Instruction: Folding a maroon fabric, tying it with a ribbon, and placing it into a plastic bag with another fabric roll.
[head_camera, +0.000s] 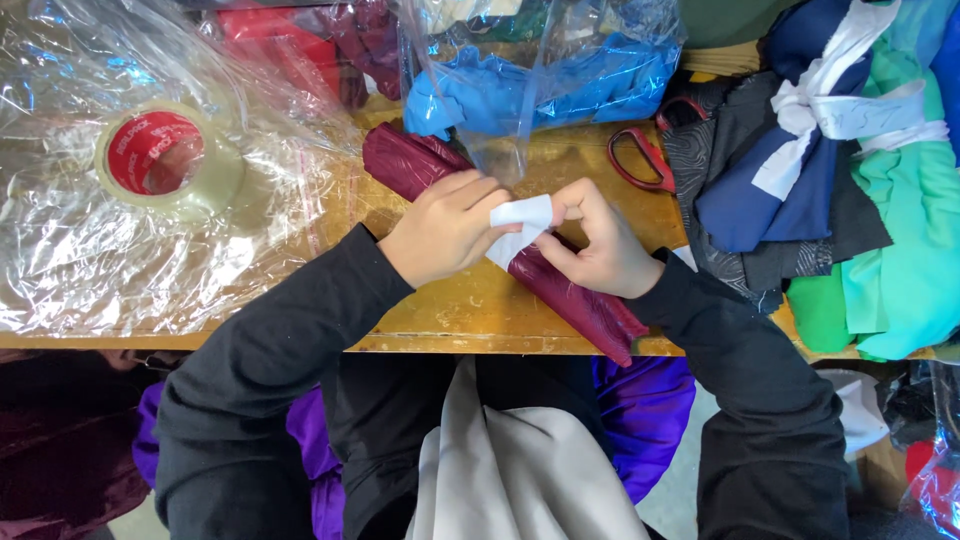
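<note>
Maroon fabric roll (560, 285), diagonal on tabletop (470, 310): my left hand (445, 225) and right hand (595, 245) pinch a white strip (520, 225) around it. Tape roll (165, 160) left of it, red scissors (640, 155) beyond.

A rolled bundle of maroon cloth (560, 285) lies slantwise on the wooden table, running from upper left to lower right, passing under both hands. Around its middle, right where the fingers pinch, goes a white strip (518, 228), one end pulled taut between the two grips, creased and folded.
</note>
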